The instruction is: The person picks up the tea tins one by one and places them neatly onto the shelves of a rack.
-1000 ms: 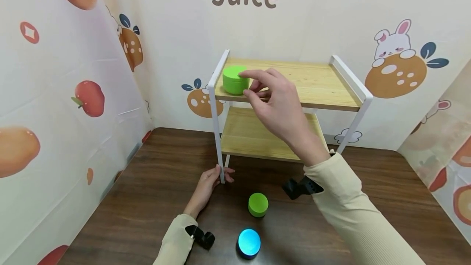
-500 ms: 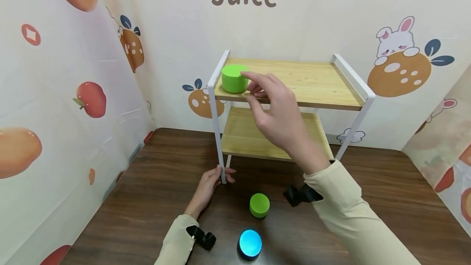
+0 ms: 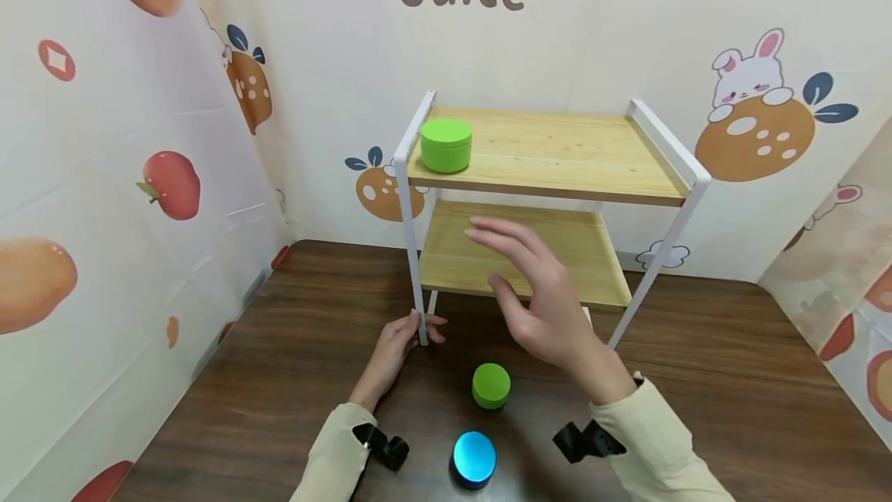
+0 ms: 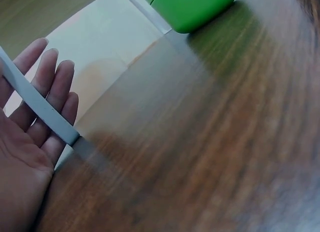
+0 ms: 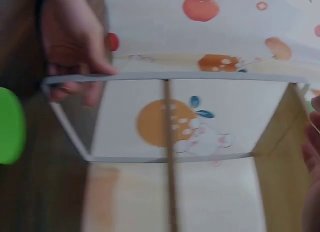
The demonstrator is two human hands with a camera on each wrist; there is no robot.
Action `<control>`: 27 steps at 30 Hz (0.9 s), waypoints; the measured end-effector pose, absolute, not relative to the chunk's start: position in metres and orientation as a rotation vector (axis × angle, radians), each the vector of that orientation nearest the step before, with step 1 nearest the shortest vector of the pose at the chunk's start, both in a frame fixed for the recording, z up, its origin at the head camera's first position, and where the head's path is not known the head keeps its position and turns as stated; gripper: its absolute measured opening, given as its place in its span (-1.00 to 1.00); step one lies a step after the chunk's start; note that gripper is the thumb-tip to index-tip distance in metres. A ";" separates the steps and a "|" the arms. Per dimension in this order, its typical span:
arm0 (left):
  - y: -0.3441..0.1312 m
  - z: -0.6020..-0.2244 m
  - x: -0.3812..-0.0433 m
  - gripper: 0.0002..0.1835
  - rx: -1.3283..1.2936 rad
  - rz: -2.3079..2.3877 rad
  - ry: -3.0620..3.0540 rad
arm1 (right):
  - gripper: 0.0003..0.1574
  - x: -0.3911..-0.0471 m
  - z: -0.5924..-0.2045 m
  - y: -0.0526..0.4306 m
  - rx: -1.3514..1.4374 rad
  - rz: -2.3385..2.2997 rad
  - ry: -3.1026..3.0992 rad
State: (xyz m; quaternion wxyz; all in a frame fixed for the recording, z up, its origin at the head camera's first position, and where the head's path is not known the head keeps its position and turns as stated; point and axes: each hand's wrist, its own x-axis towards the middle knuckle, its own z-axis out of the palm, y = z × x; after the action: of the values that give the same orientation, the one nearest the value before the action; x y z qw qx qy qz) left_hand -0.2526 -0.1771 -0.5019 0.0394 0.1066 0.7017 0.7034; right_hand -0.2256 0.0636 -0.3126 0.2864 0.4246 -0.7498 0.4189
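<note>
A two-tier wooden rack [image 3: 550,149] with white metal sides stands at the back of the table. My left hand [image 3: 392,347] grips the foot of its front left leg [image 4: 42,109], thumb in front and fingers behind. On the top shelf's left end sits a round bright-green lidded container [image 3: 446,146]. My right hand [image 3: 543,300] hangs in the air before the lower shelf, fingers loosely spread and holding nothing. Below and left of it, a smaller round green container [image 3: 491,386] stands on the table, with a blue-topped round container [image 3: 475,457] nearer to me.
The dark wood-grain table [image 3: 279,378] runs back to a printed wall sheet [image 3: 334,37] with fruit and a rabbit. Another printed sheet [image 3: 209,269] closes off the left side. A black wrist camera [image 3: 588,440] sits on my right wrist.
My right hand has come away from the green lidded container and moved down toward me, its fingers spreading. That container stays on the top shelf. My left hand keeps its hold on the leg.
</note>
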 end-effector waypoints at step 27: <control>-0.174 -0.502 -0.253 -0.27 0.301 2.151 2.162 | -0.28 -0.196 -0.468 0.091 0.885 1.868 -2.030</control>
State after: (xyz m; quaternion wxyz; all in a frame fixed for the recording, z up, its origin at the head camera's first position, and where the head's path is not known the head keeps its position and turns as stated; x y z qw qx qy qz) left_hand -0.2532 -0.1743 -0.5019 0.0386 0.0980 0.7049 0.7015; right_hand -0.1961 0.0913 -0.4683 0.1221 0.3034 -0.6955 0.6399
